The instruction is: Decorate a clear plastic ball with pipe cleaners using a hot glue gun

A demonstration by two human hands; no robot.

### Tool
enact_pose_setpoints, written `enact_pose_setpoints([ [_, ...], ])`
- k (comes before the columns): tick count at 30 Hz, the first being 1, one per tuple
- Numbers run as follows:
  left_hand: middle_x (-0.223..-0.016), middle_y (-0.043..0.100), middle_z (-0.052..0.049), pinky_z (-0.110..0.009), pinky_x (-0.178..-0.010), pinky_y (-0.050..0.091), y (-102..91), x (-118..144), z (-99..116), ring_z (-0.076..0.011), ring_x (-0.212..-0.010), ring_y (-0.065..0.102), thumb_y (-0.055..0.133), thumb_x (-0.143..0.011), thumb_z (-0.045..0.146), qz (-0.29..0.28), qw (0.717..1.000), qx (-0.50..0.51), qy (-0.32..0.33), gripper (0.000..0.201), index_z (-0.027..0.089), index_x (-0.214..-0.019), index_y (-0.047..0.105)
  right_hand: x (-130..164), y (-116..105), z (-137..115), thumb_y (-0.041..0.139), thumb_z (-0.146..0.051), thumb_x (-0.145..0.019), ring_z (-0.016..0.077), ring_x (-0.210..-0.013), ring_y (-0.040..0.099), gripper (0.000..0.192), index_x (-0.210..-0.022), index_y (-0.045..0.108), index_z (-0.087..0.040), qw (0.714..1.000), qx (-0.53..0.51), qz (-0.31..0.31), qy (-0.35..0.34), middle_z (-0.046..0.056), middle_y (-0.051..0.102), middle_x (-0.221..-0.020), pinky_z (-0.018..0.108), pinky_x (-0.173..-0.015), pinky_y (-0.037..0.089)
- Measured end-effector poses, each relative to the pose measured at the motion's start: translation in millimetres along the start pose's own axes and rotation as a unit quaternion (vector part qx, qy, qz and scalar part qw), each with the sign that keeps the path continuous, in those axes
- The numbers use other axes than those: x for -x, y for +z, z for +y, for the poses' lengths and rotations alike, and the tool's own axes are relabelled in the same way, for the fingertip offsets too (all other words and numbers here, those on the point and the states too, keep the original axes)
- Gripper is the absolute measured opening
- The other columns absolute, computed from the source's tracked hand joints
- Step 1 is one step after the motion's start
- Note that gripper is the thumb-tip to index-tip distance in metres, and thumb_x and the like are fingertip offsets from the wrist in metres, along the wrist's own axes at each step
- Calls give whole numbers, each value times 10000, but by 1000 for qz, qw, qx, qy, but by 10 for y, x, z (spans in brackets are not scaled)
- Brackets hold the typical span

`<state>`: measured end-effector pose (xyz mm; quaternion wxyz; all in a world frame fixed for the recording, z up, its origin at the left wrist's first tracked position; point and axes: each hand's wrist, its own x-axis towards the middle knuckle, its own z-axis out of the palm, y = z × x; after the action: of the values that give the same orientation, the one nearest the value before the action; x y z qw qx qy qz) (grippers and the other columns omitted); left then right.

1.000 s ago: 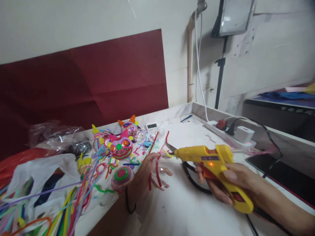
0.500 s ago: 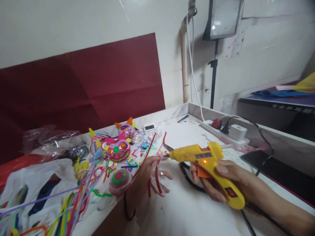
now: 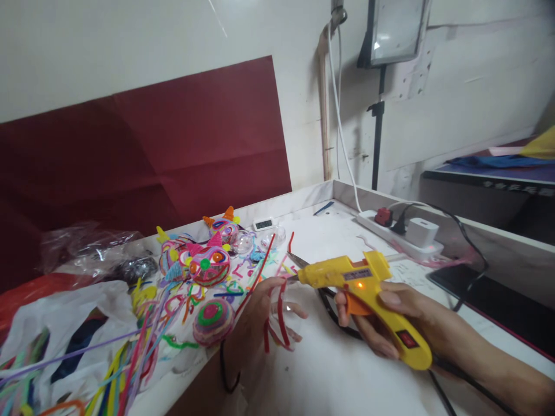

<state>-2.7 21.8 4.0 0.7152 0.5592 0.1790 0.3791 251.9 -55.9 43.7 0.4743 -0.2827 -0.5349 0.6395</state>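
My right hand [image 3: 390,323] grips a yellow glue gun [image 3: 364,289] with an orange trigger and a lit red lamp. Its nozzle points left and nearly touches what my left hand [image 3: 260,312] holds: a clear plastic dome wrapped with red pipe cleaner [image 3: 281,315]. My left hand rests on the white table [image 3: 329,375], fingers curled around the dome. Just behind the nozzle lie scissors [image 3: 299,260]. Left of my left hand sits a pink ball with green and red rings [image 3: 212,320].
Decorated pipe-cleaner faces [image 3: 208,263] and loose coloured pipe cleaners [image 3: 130,358] crowd the table's left side, beside plastic bags [image 3: 65,312]. A power strip [image 3: 403,234] with plugs and a white cable lies at the back right. A dark tablet [image 3: 489,300] lies further right.
The view has shifted slightly. The glue gun's nozzle has come a little nearer to the red-wrapped dome in my left hand. Both hands keep their grip.
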Motion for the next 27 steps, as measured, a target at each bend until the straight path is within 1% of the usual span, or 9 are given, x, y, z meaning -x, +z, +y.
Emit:
enact_pose_setpoints([
  [5, -1231, 575, -124, -427, -685, 592, -27, -10, -15, -303, -997, 651, 525, -874, 487, -9, 1000, 4, 6, 411, 279, -1227, 489, 1, -6, 7, 467, -533, -824, 130, -411, 391, 479, -941, 694, -128, 1000, -24, -16, 0, 21, 541, -482, 259, -475, 323],
  [9, -1235, 569, -117, -414, -677, 591, -34, -15, -36, -296, -989, 652, 546, -858, 496, -11, 1000, 4, 8, 425, 287, -1224, 492, -1, 8, 3, 475, -520, -823, 134, -413, 399, 467, -982, 682, -132, 999, -41, -9, 7, 19, 539, -471, 254, -476, 321],
  [17, -1263, 543, -125, -417, -681, 583, 67, 14, 1, -310, -990, 649, 571, -839, 506, 15, 1000, -2, 4, 451, 294, -1231, 505, -7, 0, 21, 491, -532, -807, 122, -412, 398, 469, -900, 700, -123, 997, -73, -17, 19, 32, 548, -473, 242, -468, 300],
  [19, -1232, 568, -129, -420, -685, 579, 94, 19, 21, -312, -984, 651, 574, -841, 494, 22, 1000, -4, -2, 445, 290, -1231, 508, -1, -15, 48, 516, -523, -800, 116, -419, 422, 450, -902, 706, -128, 995, -91, -16, 20, 51, 584, -530, 237, -468, 304],
  [23, -1140, 628, -135, -402, -674, 577, 122, 18, 44, -305, -964, 658, 574, -841, 489, 33, 999, -6, -13, 466, 274, -1247, 496, -1, -69, 128, 579, -492, -778, 109, -443, 486, 408, -918, 727, -138, 989, -150, -6, 20, 104, 665, -738, 230, -458, 326],
  [27, -1047, 668, -144, -399, -671, 572, 119, 7, 43, -308, -947, 662, 575, -834, 507, 35, 999, -10, -22, 522, 247, -1275, 471, -18, -115, 166, 609, -486, -772, 113, -461, 528, 416, -934, 733, -124, 984, -175, -30, 27, 112, 673, -763, 219, -459, 368],
])
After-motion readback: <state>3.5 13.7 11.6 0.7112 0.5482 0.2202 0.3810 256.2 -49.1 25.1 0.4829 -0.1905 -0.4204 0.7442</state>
